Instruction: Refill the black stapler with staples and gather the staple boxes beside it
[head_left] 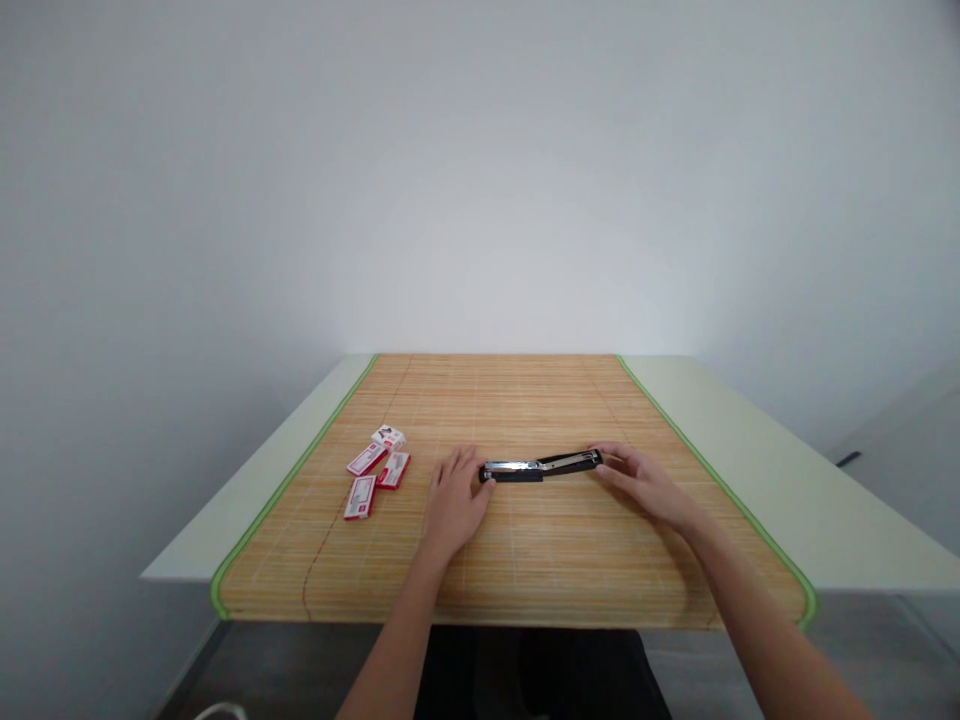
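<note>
A black stapler (541,466) lies swung wide open on the bamboo mat, its silvery metal inner parts facing up and its two halves meeting at a slight angle. My left hand (454,505) rests palm down at the left end, with that end held between thumb and index finger and the other fingers on the mat. At the opposite end, my right hand (643,483) grips the tip between thumb and fingers. Whether staples sit inside is too small to tell.
Several small red-and-white boxes (361,497) lie in a cluster left of my left hand. The bamboo mat (517,400) has green edging and covers the middle of a white table (757,450). A plain wall (480,180) rises behind the table.
</note>
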